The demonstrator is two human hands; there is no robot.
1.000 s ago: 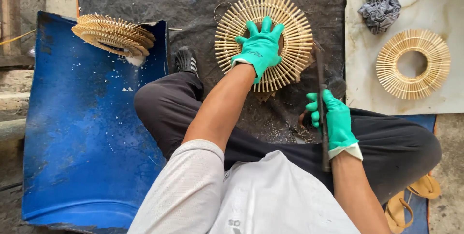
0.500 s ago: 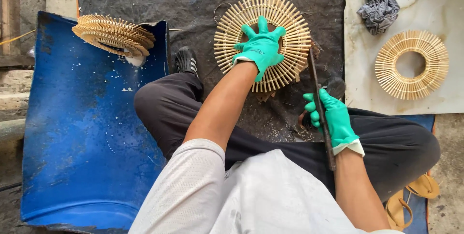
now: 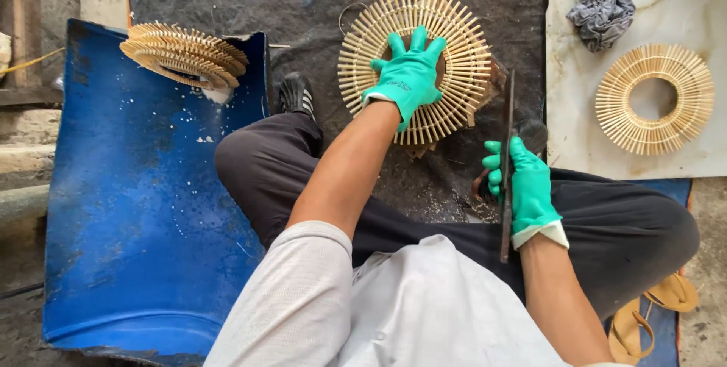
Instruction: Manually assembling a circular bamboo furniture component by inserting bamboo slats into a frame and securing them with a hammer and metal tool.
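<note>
1. My left hand (image 3: 407, 73) lies flat, fingers spread, pressing the stick ring (image 3: 415, 65) at twelve o'clock; if that pressure shifts, I'd expect sticks to splay.
2. My right hand (image 3: 524, 185) is closed around the blade (image 3: 506, 162) at three o'clock, beside my knee; a slip could cut me.
3. The blue sheet (image 3: 144, 208) lies at nine o'clock.
</note>
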